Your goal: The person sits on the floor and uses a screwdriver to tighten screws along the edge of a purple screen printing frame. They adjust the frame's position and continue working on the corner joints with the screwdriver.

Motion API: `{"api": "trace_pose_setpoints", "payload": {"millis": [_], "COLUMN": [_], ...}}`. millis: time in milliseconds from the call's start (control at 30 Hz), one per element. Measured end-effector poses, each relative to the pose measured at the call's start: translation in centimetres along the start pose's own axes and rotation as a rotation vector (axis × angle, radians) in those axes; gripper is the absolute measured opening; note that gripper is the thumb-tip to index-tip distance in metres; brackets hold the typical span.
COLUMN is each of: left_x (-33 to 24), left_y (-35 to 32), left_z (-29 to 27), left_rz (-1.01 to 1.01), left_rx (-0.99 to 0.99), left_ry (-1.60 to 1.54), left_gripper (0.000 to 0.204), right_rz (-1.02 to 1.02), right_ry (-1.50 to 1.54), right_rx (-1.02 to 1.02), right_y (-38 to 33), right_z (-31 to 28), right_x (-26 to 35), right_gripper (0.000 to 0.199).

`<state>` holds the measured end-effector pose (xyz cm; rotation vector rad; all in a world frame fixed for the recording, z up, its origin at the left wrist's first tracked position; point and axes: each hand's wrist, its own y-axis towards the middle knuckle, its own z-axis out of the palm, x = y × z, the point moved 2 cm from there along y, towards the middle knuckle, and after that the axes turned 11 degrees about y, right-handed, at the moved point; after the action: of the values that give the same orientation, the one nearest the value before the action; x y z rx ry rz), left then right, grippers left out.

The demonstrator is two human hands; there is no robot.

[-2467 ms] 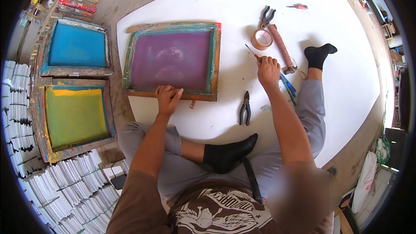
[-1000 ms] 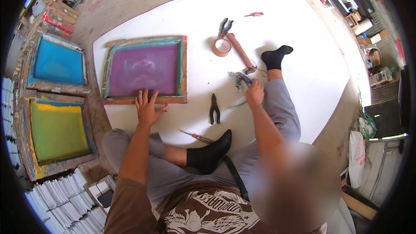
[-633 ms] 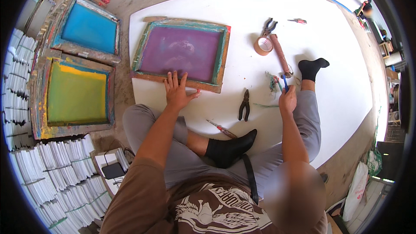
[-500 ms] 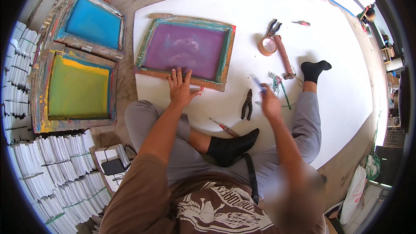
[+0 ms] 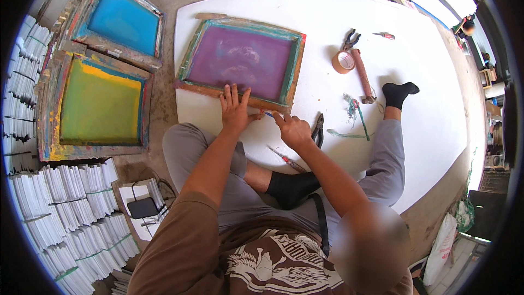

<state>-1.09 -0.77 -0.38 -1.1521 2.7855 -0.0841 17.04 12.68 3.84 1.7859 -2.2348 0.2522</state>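
Observation:
A wooden screen-printing frame (image 5: 240, 57) with purple mesh lies flat on the white sheet. My left hand (image 5: 236, 110) rests on its near rail, fingers stretched out and thumb angled right, beside a small red bit. My right hand (image 5: 295, 131) is closed around a slim blue tool (image 5: 268, 113); its tip sits close to the left thumb at the near rail. Most of that tool is hidden in the fist, so its exact kind does not show. Black-handled pliers (image 5: 318, 128) lie just behind the right hand. Nearer my foot is a screwdriver (image 5: 287, 159).
On the white sheet (image 5: 420, 136) to the right are a tape roll (image 5: 343, 62), another pair of pliers (image 5: 350, 40), a hammer (image 5: 362, 76), a small screwdriver (image 5: 384, 35) and green twine (image 5: 360, 117). Blue (image 5: 123, 19) and yellow-green (image 5: 101, 106) screens and paper stacks (image 5: 65, 202) stand left.
My right hand has moved left with the blue tool, from beside the green twine to the frame's near rail by my left hand. The left hand stays on the rail.

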Motion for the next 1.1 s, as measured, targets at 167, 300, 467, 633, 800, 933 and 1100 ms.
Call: {"api": "trace_pose_setpoints", "payload": {"millis": [167,300,467,633,800,933,1100], "left_x": [-0.4,-0.4,-0.3,-0.4,-0.5,-0.5,-0.5], "left_y": [0.2,0.1,0.2,0.1,0.1,0.0,0.1], "left_z": [-0.6,-0.5,-0.4,-0.3,-0.4,-0.2,-0.1], "left_rz": [-0.019,-0.017,-0.018,-0.019,-0.020,-0.019,-0.014], "left_rx": [0.076,0.078,0.093,0.071,0.062,0.046,0.022], "left_ry": [0.020,0.025,0.046,0.038,0.029,0.032,0.044], "left_gripper": [0.115,0.114,0.114,0.113,0.113,0.112,0.112], "right_rz": [-0.011,-0.007,-0.014,-0.001,0.010,0.082,0.036], "right_ry": [-0.003,-0.019,0.001,-0.008,-0.060,-0.104,-0.085], "right_rx": [-0.027,-0.024,-0.006,0.026,0.062,0.213,0.185], "right_y": [0.8,1.2,1.5,1.6,1.8,1.7,1.0], "right_z": [1.1,1.4,1.1,0.9,0.7,-0.4,-1.1], "right_x": [-0.3,-0.5,-0.4,-0.2,0.5,1.3,0.9], "right_gripper": [0.034,0.033,0.034,0.039,0.042,0.044,0.042]}}
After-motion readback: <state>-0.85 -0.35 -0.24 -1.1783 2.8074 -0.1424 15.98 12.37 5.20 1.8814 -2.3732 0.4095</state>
